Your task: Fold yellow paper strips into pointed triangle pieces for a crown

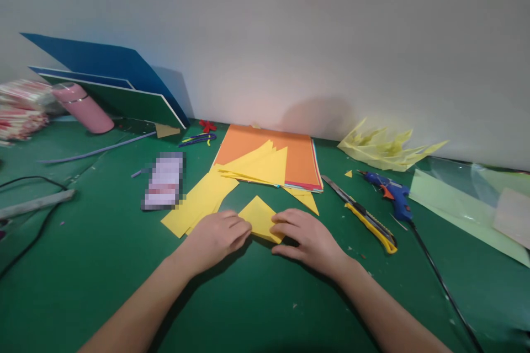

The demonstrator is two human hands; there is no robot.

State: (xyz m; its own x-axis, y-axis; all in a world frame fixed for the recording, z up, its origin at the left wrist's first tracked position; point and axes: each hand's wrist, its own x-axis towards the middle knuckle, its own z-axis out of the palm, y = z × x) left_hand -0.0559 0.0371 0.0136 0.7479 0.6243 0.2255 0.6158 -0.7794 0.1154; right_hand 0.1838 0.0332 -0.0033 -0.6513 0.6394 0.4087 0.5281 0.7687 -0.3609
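Head view: yellow paper [259,214], corner pointing away, lies between the left hand [217,236], pinching its left edge, and the right hand [308,237], half-open against its right.

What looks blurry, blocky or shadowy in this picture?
All in the head view: the purple thing shows as big squares; the bundle at the left edge looks blurry; a dim shadow is on the wall; dark shadows lie beneath the left hand and right hand.

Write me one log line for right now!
left hand: touching yellow paper | right hand: touching its right side | farther right: utility knife, hot glue gun
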